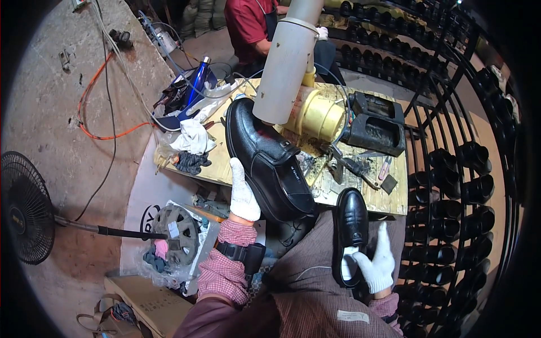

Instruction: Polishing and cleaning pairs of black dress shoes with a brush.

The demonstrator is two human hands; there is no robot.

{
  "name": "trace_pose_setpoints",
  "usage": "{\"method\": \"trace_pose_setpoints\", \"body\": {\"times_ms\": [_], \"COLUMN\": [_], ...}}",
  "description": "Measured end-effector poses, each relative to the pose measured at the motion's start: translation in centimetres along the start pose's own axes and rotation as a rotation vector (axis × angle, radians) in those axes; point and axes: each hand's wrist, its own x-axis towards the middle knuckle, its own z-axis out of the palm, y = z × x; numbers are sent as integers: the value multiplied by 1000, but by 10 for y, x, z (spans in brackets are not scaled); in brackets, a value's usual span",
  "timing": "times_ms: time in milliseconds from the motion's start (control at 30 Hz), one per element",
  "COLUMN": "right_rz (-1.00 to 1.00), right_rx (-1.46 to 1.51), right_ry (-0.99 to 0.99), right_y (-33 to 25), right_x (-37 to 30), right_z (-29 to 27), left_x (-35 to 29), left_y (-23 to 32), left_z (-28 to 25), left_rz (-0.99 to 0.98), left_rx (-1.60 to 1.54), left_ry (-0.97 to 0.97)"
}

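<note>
A black leather loafer (265, 152) looms large at the middle, its toe up toward the far left and its opening toward me. White-gloved, my left hand (244, 194) grips it along the left side of its sole; part of the fingers is hidden behind the shoe. A second black loafer (351, 217) with a pale insole stands toe-up in front of my lap. My right hand (376, 263), also in a white glove, holds it near the heel, thumb at the opening and fingers stretched along the outer side. The first loafer's toe is under a grey pipe (286, 67).
A worn yellow workbench (389, 197) carries a yellow duct (321, 115), black trays (375, 127), hand tools and rags (193, 138). Shoe racks (445, 225) line the right. A fan (25, 208) stands left, a cardboard box (152, 307) below. Another person (248, 28) sits beyond the bench.
</note>
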Motion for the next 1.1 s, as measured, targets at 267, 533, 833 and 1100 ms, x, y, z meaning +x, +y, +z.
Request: {"method": "trace_pose_setpoints", "body": {"times_ms": [267, 533, 833, 1100], "right_rz": [160, -39, -110, -83], "right_rx": [-36, -241, 37, 21], "right_ry": [-236, -313, -45, -30], "right_y": [-10, -27, -16, -6], "right_x": [11, 29, 5, -10], "right_z": [3, 24, -1, -9], "left_x": [-21, -8, 23, 48], "left_y": [-9, -31, -39, -65], "left_z": [2, -1, -1, 24], "left_rz": [-17, 94, 18, 162], "left_rx": [-124, 19, -276, -327], "left_ry": [-219, 49, -182, -280]}}
